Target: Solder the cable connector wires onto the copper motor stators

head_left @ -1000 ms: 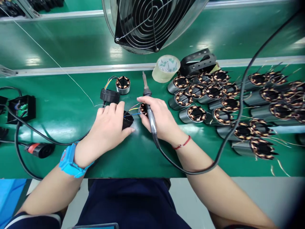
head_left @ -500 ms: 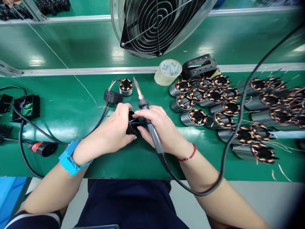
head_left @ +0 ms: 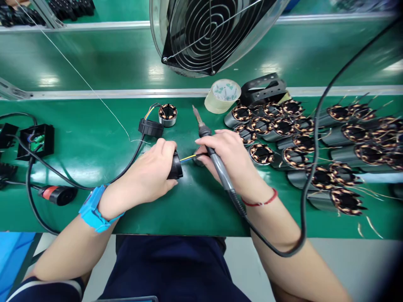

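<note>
My left hand (head_left: 147, 176) is closed around a black round cap (head_left: 175, 165) with a black cable running off to the left. Yellow and blue wires (head_left: 190, 157) stretch from the cap to my right hand (head_left: 231, 161). That hand grips a soldering iron (head_left: 210, 147), tip pointing up and away, and its fingers also pinch the wire ends over a small stator that is mostly hidden. A blue strap sits on my left wrist, a red cord on my right.
A finished stator with black cap (head_left: 167, 114) lies farther back. Several wound stators (head_left: 283, 138) fill the right side of the green bench (head_left: 94, 142). A tape roll (head_left: 223, 95), a fan (head_left: 210, 33), black boxes (head_left: 36, 140) and a red-black connector (head_left: 58, 195) are also here.
My hands have drawn apart: the left pulled the black cap leftwards, the right moved right with the iron, and the coloured wires now stretch between them.
</note>
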Motion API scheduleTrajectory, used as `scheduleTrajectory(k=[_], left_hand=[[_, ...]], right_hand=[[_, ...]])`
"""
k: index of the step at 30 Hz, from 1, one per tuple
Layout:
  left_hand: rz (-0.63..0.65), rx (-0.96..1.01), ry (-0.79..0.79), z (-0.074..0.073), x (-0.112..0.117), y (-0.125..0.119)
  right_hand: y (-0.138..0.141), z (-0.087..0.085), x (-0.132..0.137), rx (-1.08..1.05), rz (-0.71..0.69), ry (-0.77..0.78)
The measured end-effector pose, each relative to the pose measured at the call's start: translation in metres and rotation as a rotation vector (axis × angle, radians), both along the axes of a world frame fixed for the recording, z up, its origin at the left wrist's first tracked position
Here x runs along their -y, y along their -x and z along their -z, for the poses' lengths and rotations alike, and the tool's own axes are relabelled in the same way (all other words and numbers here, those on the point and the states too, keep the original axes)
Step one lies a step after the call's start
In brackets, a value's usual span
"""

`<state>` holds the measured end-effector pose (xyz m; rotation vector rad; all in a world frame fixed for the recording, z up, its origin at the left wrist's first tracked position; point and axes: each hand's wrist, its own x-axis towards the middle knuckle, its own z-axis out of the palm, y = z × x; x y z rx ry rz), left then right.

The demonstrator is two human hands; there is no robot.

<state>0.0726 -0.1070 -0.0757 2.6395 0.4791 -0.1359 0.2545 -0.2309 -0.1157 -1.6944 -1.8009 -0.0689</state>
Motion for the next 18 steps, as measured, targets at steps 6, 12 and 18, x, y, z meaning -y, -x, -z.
scheduleTrajectory(k=[6,12,18], left_hand=[[-0.002,0.021,0.05,-0.001,-0.006,-0.007],[-0.121,0.158,0.446,0.011,-0.01,-0.027],[-0.273,0.11,0.897,0.015,-0.003,-0.039]], right_hand=[[-0.006,-0.008,0.012,-0.421,-0.052,0.147],[-0.011,0.009,0.007,-0.686,-0.053,0.17],[-0.003,0.02,-0.006,-0.825,-0.008,0.117]])
